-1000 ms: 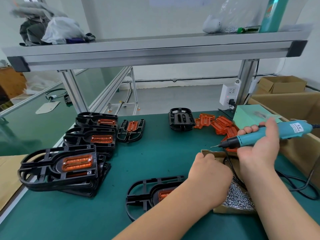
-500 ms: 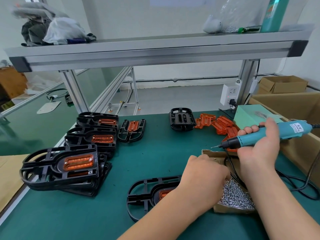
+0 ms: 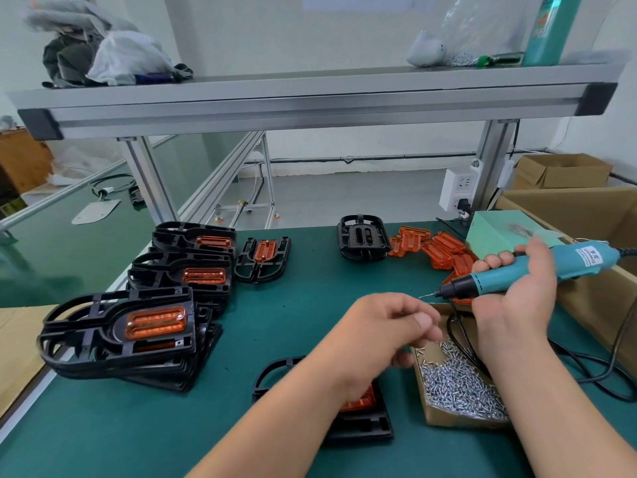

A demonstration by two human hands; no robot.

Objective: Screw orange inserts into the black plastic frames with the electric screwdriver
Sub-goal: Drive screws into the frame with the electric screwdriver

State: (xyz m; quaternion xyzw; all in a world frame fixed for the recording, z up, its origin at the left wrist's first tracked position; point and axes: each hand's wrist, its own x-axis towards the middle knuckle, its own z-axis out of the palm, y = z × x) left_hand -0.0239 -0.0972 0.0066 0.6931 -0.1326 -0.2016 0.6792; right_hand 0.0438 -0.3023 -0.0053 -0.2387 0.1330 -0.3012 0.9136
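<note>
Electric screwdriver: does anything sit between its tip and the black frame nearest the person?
Yes: the left hand and forearm hang over that black frame, between it and the electric screwdriver in the right hand.

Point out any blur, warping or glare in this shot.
Head view: the wide-angle lens bows the shelf beam; motion blur smears the left hand at its fingertips, while the electric screwdriver reads sharp; light is soft and even, with mild sheen on the nearest orange insert.
</note>
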